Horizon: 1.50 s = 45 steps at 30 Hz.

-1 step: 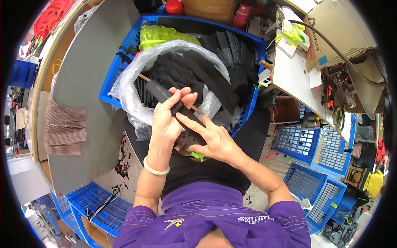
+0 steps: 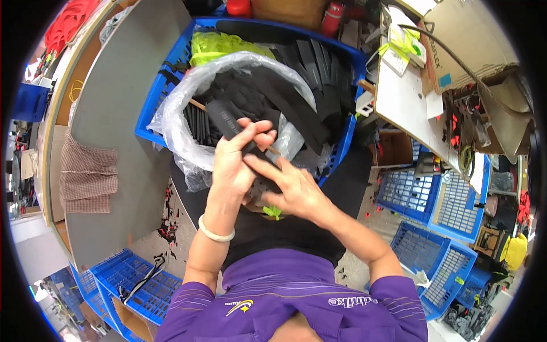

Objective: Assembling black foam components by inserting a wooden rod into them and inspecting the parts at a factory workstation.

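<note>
While the hold itself looks unchanged, the dark strip (image 2: 221, 117) has shifted slightly, its upper end now a little further right above the left hand (image 2: 232, 168). That hand is curled around the strip's middle, thumb and fingertips pressing on it; the right hand (image 2: 300, 192) meets the lower part, forefinger laid against it and thumb tucked below, though its exact grip is partly hidden. The change is so small that the handling seems to be at the same step, with both hands engaged. Just below the right hand's thumb shows a bright green scrap (image 2: 272, 212). Beyond the fingertips, a thin wooden stick (image 2: 197, 104) leads away from the strip, over a clear plastic bag (image 2: 178, 139) of black pieces (image 2: 242, 91). Around the bag, farther from the hands, runs a blue crate (image 2: 156, 108), with a yellow-green bundle (image 2: 219, 48) at its far side. Well left of the left hand, a checked cloth (image 2: 90, 178) hangs over a grey tabletop (image 2: 134, 142).
</note>
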### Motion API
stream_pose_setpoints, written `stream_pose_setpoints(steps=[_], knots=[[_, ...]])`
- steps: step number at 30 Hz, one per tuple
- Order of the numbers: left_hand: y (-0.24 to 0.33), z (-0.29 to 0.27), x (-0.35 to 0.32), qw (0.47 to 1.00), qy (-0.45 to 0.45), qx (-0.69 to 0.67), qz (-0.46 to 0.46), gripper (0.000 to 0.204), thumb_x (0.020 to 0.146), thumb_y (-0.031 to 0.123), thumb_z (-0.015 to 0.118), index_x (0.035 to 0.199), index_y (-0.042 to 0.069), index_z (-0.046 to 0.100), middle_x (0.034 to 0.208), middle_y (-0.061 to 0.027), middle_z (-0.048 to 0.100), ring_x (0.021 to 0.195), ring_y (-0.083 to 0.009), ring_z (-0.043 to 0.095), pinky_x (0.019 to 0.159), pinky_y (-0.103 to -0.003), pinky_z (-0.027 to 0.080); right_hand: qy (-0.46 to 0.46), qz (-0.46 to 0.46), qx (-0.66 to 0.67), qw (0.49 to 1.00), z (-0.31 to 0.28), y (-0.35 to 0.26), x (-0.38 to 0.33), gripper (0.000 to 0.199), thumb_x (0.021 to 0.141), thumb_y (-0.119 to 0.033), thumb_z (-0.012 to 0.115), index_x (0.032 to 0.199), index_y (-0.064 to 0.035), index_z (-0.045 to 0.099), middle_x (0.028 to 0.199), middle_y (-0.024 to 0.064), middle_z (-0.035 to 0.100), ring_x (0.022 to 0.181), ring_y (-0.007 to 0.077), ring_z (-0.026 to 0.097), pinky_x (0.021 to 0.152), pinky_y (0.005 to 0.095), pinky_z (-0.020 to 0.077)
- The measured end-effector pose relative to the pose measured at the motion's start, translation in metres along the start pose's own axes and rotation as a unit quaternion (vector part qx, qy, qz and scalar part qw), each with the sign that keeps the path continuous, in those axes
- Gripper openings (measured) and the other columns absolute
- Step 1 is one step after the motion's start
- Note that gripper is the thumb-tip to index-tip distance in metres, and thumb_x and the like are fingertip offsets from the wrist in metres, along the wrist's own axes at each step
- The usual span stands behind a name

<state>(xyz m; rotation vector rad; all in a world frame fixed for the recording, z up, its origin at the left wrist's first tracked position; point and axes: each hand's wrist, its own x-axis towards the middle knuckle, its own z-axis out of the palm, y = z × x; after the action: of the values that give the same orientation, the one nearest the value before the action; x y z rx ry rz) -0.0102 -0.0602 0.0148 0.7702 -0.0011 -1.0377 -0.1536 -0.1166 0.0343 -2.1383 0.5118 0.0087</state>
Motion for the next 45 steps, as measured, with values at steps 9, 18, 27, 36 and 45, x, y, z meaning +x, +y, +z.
stream_pose_setpoints(steps=[9,18,27,36,45], knots=[[0.012,-0.007,0.002,0.993,-0.046,-0.108,0.007,0.015,0.085,0.010,0.062,0.096,0.002,0.056,0.087,-0.0145,0.066,0.062,-0.0158,0.059,0.082,-0.036,0.052,0.087,-0.064,-0.012,0.994,0.012,-0.006,0.001,0.059,0.072,-0.014,0.067,0.127,-0.0208,0.048,0.104,0.0219,0.053,0.078,0.0407,0.060,0.064,0.0455,0.0524],[0.017,0.016,-0.008,0.993,-0.072,0.072,0.054,0.026,0.087,0.014,0.061,0.106,-0.004,0.057,0.087,-0.0150,0.067,0.057,-0.0133,0.056,0.078,-0.031,0.051,0.143,-0.064,-0.047,0.987,0.022,-0.002,0.013,0.062,0.068,-0.002,0.064,0.125,-0.0240,0.051,0.104,0.0198,0.057,0.069,0.0392,0.062,0.058,0.0428,0.0536],[0.012,0.042,-0.031,0.989,-0.148,-0.006,0.011,0.029,0.089,0.017,0.059,0.110,-0.002,0.056,0.082,-0.0133,0.064,0.068,-0.0205,0.063,0.077,-0.038,0.053,0.194,-0.174,-0.014,0.965,0.010,0.005,0.009,0.038,0.069,-0.008,0.068,0.106,-0.0068,0.059,0.099,0.0183,0.058,0.072,0.0371,0.062,0.058,0.0415,0.0515],[0.004,0.047,-0.049,0.917,-0.180,0.346,0.085,0.020,0.089,0.016,0.062,0.105,0.003,0.063,0.072,-0.0006,0.059,0.061,-0.0051,0.053,0.054,-0.018,0.041,0.371,-0.234,0.136,0.888,-0.069,-0.007,-0.035,0.039,0.068,-0.021,0.077,0.101,-0.0037,0.066,0.093,0.0103,0.057,0.085,0.0213,0.059,0.073,0.0309,0.0475],[-0.009,0.049,-0.058,0.786,-0.201,0.517,0.273,0.031,0.069,0.000,0.070,0.097,0.001,0.057,0.079,-0.0108,0.061,0.072,-0.0166,0.061,0.061,-0.028,0.046,0.313,-0.185,0.117,0.924,-0.060,-0.043,-0.040,0.040,0.064,-0.005,0.079,0.101,-0.0015,0.064,0.094,0.0097,0.060,0.074,0.0131,0.057,0.060,0.0218,0.0451]])
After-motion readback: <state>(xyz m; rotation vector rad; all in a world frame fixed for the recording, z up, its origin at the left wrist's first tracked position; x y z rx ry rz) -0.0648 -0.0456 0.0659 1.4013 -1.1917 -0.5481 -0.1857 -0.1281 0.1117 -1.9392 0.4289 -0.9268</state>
